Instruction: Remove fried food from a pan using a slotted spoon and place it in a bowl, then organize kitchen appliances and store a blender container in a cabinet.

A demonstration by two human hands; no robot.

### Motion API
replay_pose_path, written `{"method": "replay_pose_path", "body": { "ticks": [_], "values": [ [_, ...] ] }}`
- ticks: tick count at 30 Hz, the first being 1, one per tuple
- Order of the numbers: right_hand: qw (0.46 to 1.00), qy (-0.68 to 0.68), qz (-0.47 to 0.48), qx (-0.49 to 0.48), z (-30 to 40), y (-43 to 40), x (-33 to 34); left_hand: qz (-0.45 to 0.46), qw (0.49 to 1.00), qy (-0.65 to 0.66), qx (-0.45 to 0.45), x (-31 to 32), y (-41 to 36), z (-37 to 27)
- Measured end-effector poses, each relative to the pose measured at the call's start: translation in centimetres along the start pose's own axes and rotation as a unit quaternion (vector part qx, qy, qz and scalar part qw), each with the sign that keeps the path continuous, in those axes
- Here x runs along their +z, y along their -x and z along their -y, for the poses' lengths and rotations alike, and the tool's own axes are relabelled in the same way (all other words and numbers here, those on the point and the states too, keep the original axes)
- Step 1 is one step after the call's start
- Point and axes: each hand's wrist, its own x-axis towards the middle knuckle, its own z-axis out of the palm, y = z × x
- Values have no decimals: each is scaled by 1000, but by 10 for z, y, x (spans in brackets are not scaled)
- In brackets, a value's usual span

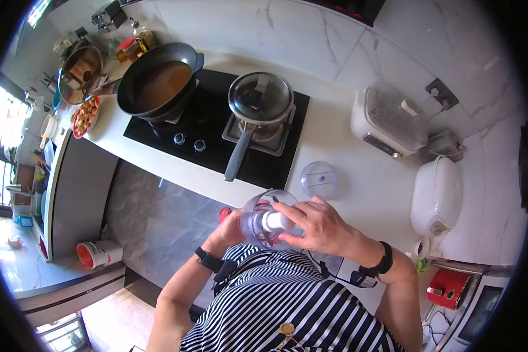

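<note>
My left hand (229, 229) grips the side of a clear plastic food chopper bowl (250, 215), holding it tilted in front of my striped top. With thumb and forefinger, my right hand (319, 226) holds the white hub of a blade assembly (273, 221) inside the bowl. Dark metal blades show on either side of the hub, partly covered by my fingers. A round clear plastic lid (319, 179) lies on the white countertop (356, 185) just beyond my right hand.
A lidded saucepan (260, 99) sits on the black gas hob (207, 110), its grey handle towards me. Left of it stands a wok (163, 83) with brown liquid. A white steamer (391, 123) and a white rice cooker (438, 196) line the right wall. A red-rimmed bowl (86, 116) holds brown pieces.
</note>
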Motion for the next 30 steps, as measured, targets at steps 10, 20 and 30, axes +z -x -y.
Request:
{"method": "replay_pose_path", "body": {
  "ticks": [10,20,30],
  "values": [
    [997,-35,52,34,-13,2,13,-71,980,-164,89,-4,-11,10],
    [996,66,-35,50,-3,-7,-15,-64,995,-48,63,2,-13,5],
    [930,73,-118,340,-183,82,43,-81,976,-152,136,-32,0,18]
  ]
}}
